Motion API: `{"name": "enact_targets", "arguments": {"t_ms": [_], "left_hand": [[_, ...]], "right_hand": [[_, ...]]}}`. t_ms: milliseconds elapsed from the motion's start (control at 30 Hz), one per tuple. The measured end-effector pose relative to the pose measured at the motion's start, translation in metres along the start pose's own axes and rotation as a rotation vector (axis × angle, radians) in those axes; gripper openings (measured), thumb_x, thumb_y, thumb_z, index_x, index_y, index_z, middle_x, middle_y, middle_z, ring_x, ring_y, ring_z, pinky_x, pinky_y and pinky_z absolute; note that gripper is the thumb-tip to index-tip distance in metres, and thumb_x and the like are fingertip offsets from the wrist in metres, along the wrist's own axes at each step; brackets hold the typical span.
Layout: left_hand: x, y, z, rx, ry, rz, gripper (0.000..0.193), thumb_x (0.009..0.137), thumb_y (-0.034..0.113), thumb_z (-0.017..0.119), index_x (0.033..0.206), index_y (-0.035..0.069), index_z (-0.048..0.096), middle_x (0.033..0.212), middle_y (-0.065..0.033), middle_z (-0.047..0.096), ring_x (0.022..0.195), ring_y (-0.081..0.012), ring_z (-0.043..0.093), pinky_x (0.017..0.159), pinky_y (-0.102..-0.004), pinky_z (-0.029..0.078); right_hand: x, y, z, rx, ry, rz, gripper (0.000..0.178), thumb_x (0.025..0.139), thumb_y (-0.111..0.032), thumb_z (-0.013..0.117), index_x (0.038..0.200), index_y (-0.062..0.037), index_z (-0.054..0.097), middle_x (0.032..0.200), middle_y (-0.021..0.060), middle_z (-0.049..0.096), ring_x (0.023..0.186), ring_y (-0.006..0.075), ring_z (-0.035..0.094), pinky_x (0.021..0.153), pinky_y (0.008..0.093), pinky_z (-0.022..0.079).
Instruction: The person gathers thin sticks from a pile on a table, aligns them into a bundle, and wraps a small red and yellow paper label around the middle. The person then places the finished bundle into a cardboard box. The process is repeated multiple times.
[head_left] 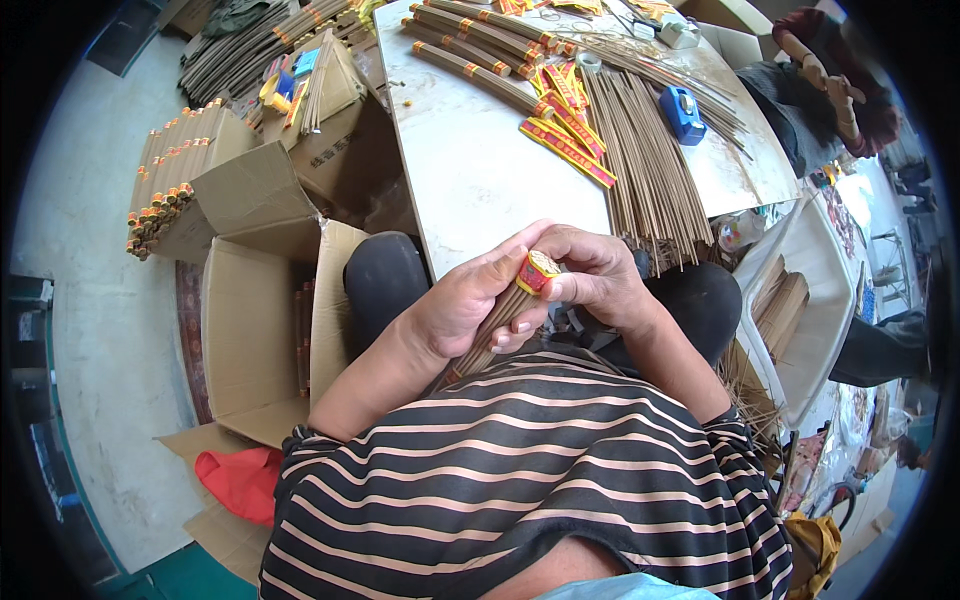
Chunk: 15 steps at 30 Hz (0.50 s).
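A bundle of brown incense sticks [487, 335] slants across my lap, its top end pointing up and away to the right. Around that end sits a red and yellow paper band [536, 275]. My left hand [452, 308] is closed round the bundle just below the band, the thumb lying along it. With thumb and bent fingers, my right hand [606, 278] pinches the band from the right side. The bundle's lower end disappears against my striped shirt. On the table beyond lie loose red and yellow paper bands [570, 135] and a spread of loose incense sticks [645, 160].
Several banded incense bundles [475, 65] lie on the white table [450, 170], near a blue tape dispenser [683, 115]. An open cardboard box [262, 330] stands at my left, before stacked bundles [175, 165]. A white bin [815, 290] is at right. Another person's hands [830, 85] show far right.
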<state>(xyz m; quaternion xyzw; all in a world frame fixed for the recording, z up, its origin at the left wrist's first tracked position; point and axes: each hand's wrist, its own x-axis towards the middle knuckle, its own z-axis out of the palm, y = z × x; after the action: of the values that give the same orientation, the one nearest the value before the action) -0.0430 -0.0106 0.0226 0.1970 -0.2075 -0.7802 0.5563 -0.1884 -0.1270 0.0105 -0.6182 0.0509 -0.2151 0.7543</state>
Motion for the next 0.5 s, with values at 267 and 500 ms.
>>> {"name": "enact_targets", "arguments": {"t_ms": [267, 500], "left_hand": [[-0.005, 0.004, 0.007, 0.026, -0.060, -0.089, 0.071, 0.096, 0.041, 0.036, 0.144, 0.011, -0.007, 0.066, -0.0092, 0.050, 0.043, -0.0100, 0.042, 0.042, -0.0192, 0.040], [-0.016, 0.024, 0.037, 0.315, 0.095, 0.039, 0.061, 0.098, 0.037, 0.034, 0.144, 0.009, 0.007, 0.067, -0.0087, 0.054, 0.045, -0.0093, 0.046, 0.043, -0.0194, 0.040]], "right_hand": [[-0.004, 0.007, -0.006, -0.076, -0.081, -0.132, 0.024, 0.077, -0.011, 0.070, 0.099, -0.0024, 0.066, 0.092, 0.0056, 0.065, 0.087, 0.0132, 0.060, 0.079, 0.0260, 0.048], [0.000, -0.005, 0.005, 0.055, 0.042, -0.090, 0.020, 0.084, -0.006, 0.062, 0.102, 0.0010, 0.064, 0.095, 0.0073, 0.065, 0.091, 0.0140, 0.060, 0.082, 0.0263, 0.048]]}}
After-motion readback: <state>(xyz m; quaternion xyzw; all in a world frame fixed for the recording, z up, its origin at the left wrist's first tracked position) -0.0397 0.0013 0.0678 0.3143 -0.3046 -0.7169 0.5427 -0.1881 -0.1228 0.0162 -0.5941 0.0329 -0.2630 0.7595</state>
